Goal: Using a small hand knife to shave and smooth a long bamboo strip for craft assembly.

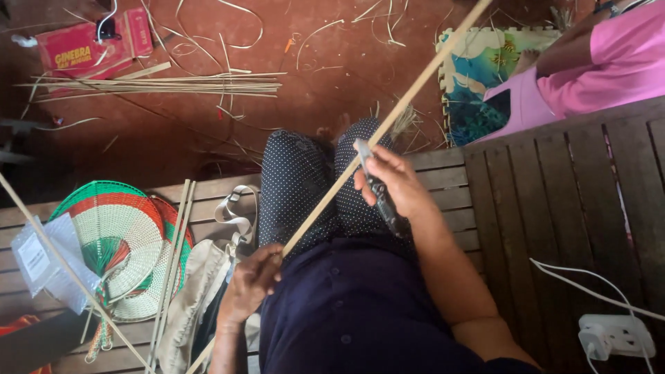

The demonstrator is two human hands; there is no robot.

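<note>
A long thin bamboo strip runs diagonally from the top right down across my lap. My left hand grips its lower part beside my left thigh. My right hand holds a knife with a dark handle, its blade pressed against the strip above my knees. I sit on a wooden slatted bench in dark dotted trousers.
Woven fans in green, red and cream lie on the bench at left, with loose bamboo sticks and a beige bag. More strips and a red box lie on the red floor. A person in pink sits at right. A white charger rests on the bench.
</note>
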